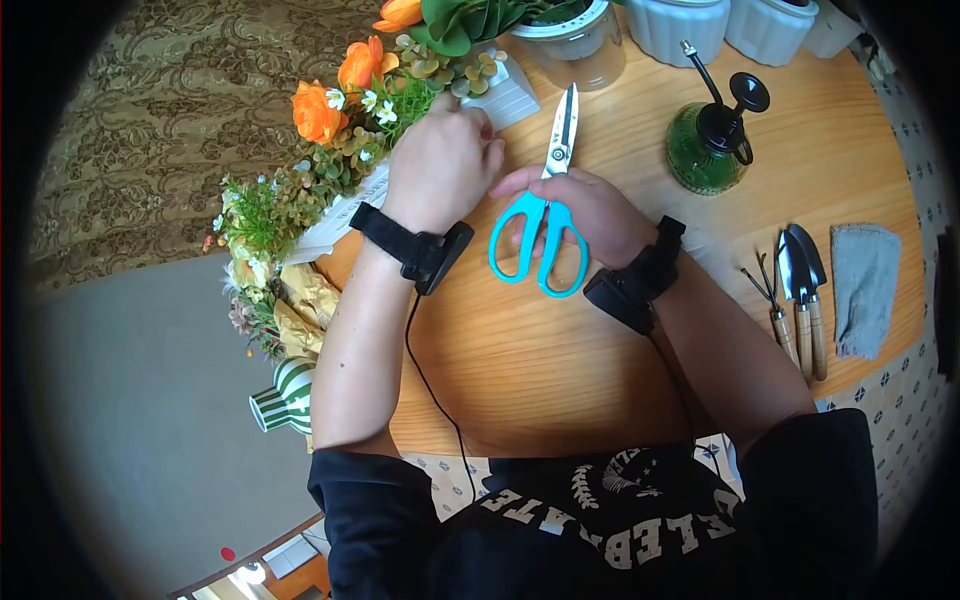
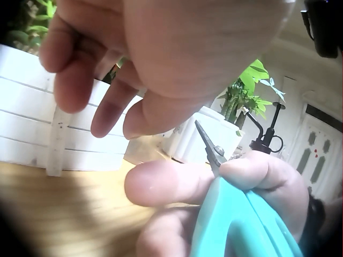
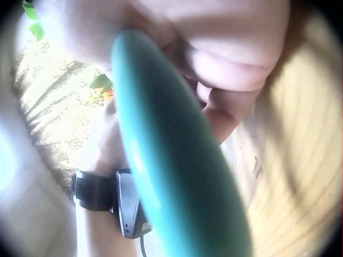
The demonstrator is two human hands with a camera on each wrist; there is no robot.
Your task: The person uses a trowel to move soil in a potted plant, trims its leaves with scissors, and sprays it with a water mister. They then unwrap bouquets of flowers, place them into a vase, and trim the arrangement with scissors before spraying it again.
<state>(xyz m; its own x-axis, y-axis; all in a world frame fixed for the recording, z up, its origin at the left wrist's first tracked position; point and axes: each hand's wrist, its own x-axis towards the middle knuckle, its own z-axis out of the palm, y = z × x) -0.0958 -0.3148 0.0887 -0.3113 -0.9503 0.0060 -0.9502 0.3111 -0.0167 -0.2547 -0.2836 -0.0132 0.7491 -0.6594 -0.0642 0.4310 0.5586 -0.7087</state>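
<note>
Teal-handled scissors are in my right hand, blades closed and pointing away from me. The thumb lies across them just below the pivot, and the handle loops stick out toward me, no fingers through them. My left hand hovers beside a white slatted planter, fingers loosely bent downward with nothing between them in the left wrist view. Orange flowers and greenery rise from the planter, left of that hand. In the right wrist view a teal handle hides much of the right hand.
On the right stand a green spray bottle, a small hand rake, two trowels and a folded grey cloth. White pots line the back. Brown paper and a striped vase are at left.
</note>
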